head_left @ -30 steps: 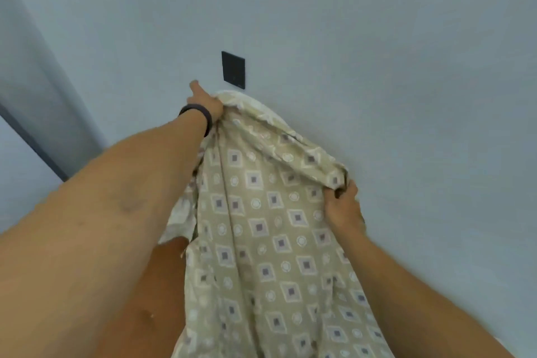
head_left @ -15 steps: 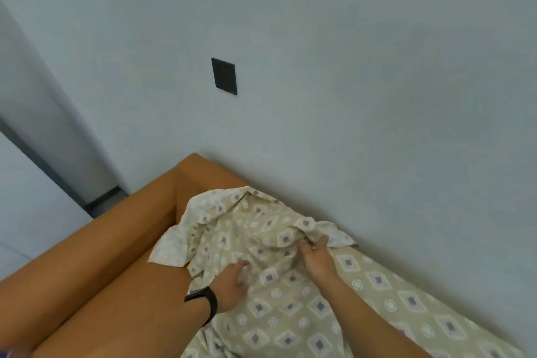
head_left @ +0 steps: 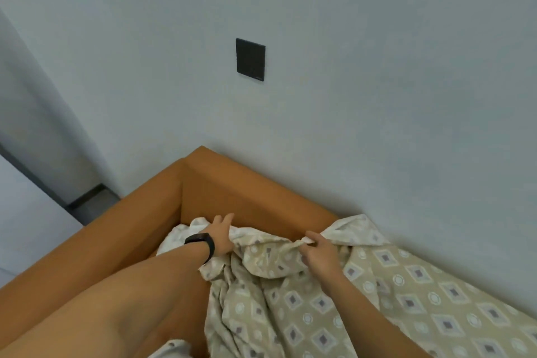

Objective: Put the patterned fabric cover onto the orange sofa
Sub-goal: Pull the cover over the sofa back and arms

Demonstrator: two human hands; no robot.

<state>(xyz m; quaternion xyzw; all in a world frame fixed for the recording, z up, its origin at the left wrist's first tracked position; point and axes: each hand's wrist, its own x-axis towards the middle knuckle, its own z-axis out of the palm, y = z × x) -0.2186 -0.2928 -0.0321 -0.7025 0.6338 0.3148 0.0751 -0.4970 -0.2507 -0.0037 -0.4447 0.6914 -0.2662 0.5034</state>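
The beige patterned fabric cover [head_left: 363, 296], printed with grey diamonds and circles, lies bunched across the seat and right part of the backrest of the orange sofa [head_left: 232, 192]. My left hand [head_left: 221, 235], with a black band on the wrist, grips a crumpled edge of the cover low in the sofa's left corner. My right hand [head_left: 318, 250] pinches a fold of the same edge just to the right, in front of the backrest. The sofa's left armrest and the left end of the backrest are bare.
A pale blue-grey wall [head_left: 377, 81] rises directly behind the sofa, with a dark square switch plate [head_left: 250, 59] on it. Left of the armrest there is a strip of dark floor [head_left: 93, 200] and a pale panel.
Both hands have come down from high against the wall, bringing the cover's top edge with them onto the seat corner. The backrest's left end has become uncovered.
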